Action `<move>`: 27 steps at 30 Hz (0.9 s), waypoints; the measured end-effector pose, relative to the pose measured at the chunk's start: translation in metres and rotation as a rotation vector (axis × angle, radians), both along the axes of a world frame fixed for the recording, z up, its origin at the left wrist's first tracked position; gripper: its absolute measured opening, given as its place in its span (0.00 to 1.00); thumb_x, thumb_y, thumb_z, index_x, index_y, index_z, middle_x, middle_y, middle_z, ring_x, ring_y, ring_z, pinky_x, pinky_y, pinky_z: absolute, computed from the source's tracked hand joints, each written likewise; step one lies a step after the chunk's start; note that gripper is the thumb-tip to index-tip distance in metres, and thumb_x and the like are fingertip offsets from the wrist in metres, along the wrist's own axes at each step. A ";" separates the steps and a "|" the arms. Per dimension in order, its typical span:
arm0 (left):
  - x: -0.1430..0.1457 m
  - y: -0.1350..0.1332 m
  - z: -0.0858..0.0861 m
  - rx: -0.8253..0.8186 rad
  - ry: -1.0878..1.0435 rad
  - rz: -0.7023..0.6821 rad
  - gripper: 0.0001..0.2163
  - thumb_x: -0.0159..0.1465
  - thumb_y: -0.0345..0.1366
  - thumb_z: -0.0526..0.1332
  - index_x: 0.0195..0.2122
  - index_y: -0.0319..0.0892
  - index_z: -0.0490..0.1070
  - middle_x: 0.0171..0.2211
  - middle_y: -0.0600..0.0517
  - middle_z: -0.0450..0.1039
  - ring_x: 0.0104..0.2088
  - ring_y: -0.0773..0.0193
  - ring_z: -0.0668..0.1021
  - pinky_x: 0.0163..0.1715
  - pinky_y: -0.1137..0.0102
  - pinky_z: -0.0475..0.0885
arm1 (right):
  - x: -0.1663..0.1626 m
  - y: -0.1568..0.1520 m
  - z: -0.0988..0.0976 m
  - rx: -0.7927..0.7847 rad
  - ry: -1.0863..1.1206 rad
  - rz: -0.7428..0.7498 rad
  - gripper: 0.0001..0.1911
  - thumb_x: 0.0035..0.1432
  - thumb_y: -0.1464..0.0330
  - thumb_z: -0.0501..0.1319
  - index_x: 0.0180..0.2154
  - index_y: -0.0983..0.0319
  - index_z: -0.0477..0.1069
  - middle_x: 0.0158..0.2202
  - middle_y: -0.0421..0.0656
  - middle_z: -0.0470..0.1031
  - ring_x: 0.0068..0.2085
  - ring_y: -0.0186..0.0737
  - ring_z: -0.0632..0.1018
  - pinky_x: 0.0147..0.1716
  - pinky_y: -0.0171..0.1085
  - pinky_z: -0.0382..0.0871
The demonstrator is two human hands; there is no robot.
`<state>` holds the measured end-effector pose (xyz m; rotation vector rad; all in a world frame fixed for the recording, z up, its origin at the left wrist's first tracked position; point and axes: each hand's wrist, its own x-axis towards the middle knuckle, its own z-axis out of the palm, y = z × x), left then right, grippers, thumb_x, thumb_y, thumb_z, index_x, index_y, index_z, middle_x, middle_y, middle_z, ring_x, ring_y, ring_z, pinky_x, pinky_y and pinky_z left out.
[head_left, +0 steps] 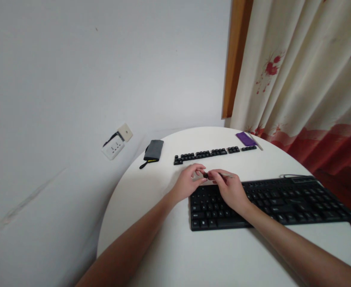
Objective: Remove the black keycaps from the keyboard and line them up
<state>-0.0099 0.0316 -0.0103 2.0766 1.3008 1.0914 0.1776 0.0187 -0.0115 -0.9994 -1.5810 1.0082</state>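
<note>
Above the upper left part of a black keyboard (223, 224), my two hands meet. My left hand (187, 181) pinches a small black keycap (205, 175) between thumb and fingers. Closed around a thin stick-like tool (227, 175), my right hand (230, 189) brings its fingertips up to the keycap; the kind of tool cannot be made out. Several loose black keycaps (203, 154) lie in a long row behind my hands. The keyboard's top row shows bare places, partly hidden by my right hand.
The round white table (151, 207) stands against the wall. On it lie a grey pouch (154, 150) with a black loop at the left, and a purple cloth (246, 139) beside a pale stick (257, 142) at the back right. A curtain (283, 79) hangs behind.
</note>
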 end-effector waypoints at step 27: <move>-0.056 0.030 -0.013 0.133 0.339 0.073 0.07 0.60 0.30 0.62 0.38 0.42 0.79 0.31 0.50 0.75 0.33 0.62 0.77 0.36 0.68 0.72 | -0.001 0.005 -0.001 -0.074 0.069 -0.070 0.23 0.65 0.52 0.54 0.34 0.63 0.77 0.33 0.48 0.81 0.33 0.42 0.79 0.36 0.39 0.73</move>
